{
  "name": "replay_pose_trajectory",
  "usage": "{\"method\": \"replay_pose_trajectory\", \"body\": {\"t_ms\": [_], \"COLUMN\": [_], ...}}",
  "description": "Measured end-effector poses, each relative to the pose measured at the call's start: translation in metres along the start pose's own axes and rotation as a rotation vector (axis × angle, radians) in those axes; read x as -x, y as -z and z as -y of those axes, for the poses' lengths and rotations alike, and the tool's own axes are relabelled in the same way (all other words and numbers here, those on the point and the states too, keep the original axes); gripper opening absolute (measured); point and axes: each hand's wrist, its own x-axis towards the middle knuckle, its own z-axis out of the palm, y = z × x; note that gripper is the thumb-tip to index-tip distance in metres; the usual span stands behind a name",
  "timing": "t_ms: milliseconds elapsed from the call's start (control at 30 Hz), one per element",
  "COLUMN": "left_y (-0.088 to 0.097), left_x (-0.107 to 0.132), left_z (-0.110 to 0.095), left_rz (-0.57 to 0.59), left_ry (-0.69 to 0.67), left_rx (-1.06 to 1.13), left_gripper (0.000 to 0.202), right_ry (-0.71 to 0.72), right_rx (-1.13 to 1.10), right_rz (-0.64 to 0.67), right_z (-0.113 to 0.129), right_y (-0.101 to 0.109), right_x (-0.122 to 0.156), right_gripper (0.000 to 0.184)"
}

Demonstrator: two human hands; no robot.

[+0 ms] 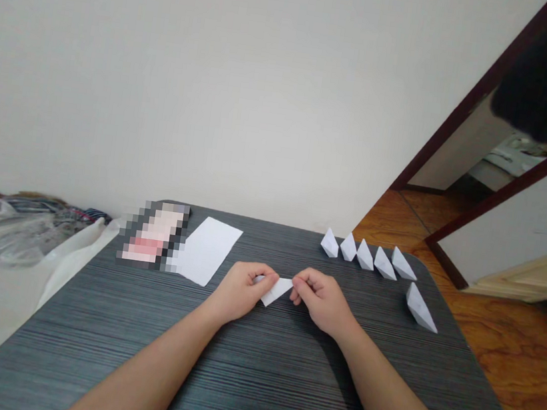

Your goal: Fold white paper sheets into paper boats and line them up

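Note:
Between my two hands is a small folded piece of white paper (276, 291), triangular with its point toward me. My left hand (245, 291) pinches its left side between thumb and curled fingers, hiding that end. At the upper right corner, my right hand (319, 296) closes thumb and fingertips on the paper's tip. Both hands are just above the dark table. Off to the right stand several folded white paper boats (366, 255) in a row, and one more paper boat (422, 308) sits nearer to me.
A stack or sheet of white paper (210, 250) lies left of my hands, beside a pixelated, blurred-out object (153, 233). The dark wood-grain table (250, 383) has a white wall (248, 94) behind it. Plastic-covered bundles (12, 231) are at the left, a doorway at the right.

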Motion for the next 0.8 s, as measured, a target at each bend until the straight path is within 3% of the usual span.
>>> {"method": "replay_pose_trajectory", "body": {"t_ms": [200, 500, 633, 800], "left_y": [-0.001, 0.003, 0.002, 0.001], "left_x": [0.001, -0.001, -0.001, -0.001], "left_z": [-0.003, -0.001, -0.001, -0.006], "left_rz": [0.056, 0.006, 0.017, 0.073], "left_ry": [0.023, 0.063, 0.046, 0.01], "left_rx": [0.022, 0.069, 0.086, 0.07], "left_gripper": [0.027, 0.03, 0.03, 0.029], "right_ry": [0.006, 0.034, 0.031, 0.058], "right_rx": [0.03, -0.162, -0.174, -0.128], "right_rz": [0.027, -0.009, 0.048, 0.012], "right_z": [0.004, -0.011, -0.01, -0.004], "right_y": [-0.001, -0.005, -0.005, -0.004], "right_x": [0.001, 0.0, 0.0, -0.001], "right_gripper": [0.022, 0.021, 0.025, 0.015]}}
